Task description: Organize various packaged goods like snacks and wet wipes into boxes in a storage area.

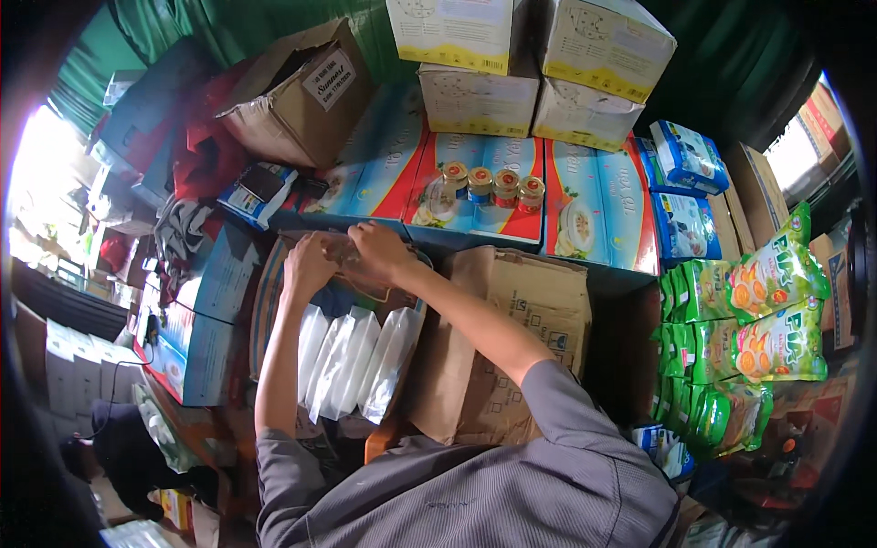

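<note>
Cramped stockroom, goods stacked on every side, green tarp [228, 27] hung behind. Both hands up at the far edge of an open cardboard box [274, 292] — left hand [309, 265] and right hand [379, 253] side by side, fingers curled shut on a clear plastic bag [352, 265] held between them. Below the hands, white packets [356, 361] standing upright in a row inside the box. Just right of these, a flattened brown carton [512, 338] under the right forearm. Beyond the hands, red-and-blue printed boxes [475, 183] serving as a shelf — four small jars [493, 185] in a line on top. Cream cartons [530, 64] piled higher. Green snack bags [749, 320] stacked at the right; bright daylight at the far left.
</note>
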Demonstrator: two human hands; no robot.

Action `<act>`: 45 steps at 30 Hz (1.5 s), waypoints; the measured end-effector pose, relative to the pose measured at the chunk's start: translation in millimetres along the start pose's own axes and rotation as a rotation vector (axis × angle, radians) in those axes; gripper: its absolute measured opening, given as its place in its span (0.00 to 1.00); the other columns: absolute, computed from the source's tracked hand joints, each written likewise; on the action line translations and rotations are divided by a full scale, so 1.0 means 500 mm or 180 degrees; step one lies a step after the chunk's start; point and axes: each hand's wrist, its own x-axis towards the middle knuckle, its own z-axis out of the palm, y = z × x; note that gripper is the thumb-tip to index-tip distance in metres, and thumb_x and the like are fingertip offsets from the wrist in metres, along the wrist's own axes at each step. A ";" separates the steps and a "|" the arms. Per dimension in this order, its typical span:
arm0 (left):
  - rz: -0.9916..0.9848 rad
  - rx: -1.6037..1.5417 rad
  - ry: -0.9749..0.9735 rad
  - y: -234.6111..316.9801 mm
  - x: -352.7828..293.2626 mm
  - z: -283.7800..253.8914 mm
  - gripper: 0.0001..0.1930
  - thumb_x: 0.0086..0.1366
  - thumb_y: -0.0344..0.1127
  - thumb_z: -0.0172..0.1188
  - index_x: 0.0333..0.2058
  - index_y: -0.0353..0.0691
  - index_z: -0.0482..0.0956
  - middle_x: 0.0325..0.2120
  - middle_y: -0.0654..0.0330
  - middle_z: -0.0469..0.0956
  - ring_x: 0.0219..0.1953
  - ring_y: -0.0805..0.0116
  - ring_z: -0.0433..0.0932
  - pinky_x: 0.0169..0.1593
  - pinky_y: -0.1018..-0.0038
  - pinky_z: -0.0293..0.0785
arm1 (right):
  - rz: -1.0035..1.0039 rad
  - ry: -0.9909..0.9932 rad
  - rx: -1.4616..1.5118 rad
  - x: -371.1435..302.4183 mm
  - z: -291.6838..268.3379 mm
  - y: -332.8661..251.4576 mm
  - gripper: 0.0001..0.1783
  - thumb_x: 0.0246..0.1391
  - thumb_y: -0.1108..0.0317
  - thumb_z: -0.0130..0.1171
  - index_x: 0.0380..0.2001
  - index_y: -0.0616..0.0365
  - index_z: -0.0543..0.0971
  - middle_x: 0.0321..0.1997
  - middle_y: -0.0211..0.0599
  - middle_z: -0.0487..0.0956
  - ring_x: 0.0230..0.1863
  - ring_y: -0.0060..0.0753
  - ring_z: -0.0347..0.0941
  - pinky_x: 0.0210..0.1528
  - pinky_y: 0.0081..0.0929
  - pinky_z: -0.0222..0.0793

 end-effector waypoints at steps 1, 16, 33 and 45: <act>-0.0007 0.0062 0.0073 -0.015 0.012 0.012 0.18 0.51 0.33 0.70 0.43 0.44 0.85 0.44 0.51 0.85 0.50 0.47 0.82 0.52 0.56 0.79 | -0.0019 0.0031 0.0003 0.008 0.016 0.004 0.26 0.44 0.58 0.75 0.41 0.59 0.76 0.45 0.46 0.81 0.53 0.54 0.78 0.55 0.47 0.76; -0.0053 0.0317 -0.0215 -0.091 0.074 0.073 0.12 0.57 0.30 0.64 0.42 0.41 0.83 0.43 0.44 0.83 0.49 0.39 0.82 0.52 0.50 0.78 | 0.0418 -0.0005 0.0598 0.028 0.058 0.017 0.28 0.51 0.48 0.71 0.41 0.60 0.75 0.41 0.53 0.82 0.47 0.61 0.79 0.51 0.51 0.75; 0.0391 0.0108 -0.0274 -0.147 0.094 0.209 0.16 0.58 0.27 0.64 0.45 0.32 0.78 0.45 0.33 0.80 0.53 0.29 0.77 0.54 0.46 0.77 | 0.0406 -0.0165 -0.0581 -0.012 0.023 0.062 0.12 0.52 0.59 0.66 0.30 0.57 0.83 0.34 0.46 0.85 0.40 0.52 0.83 0.44 0.50 0.79; -0.0728 -0.0290 -0.1028 -0.145 0.103 0.295 0.58 0.38 0.57 0.84 0.61 0.37 0.57 0.64 0.33 0.63 0.62 0.33 0.69 0.65 0.50 0.72 | 0.0989 0.1101 0.0567 -0.060 -0.304 0.116 0.11 0.57 0.63 0.69 0.35 0.60 0.86 0.29 0.41 0.87 0.33 0.33 0.86 0.36 0.28 0.79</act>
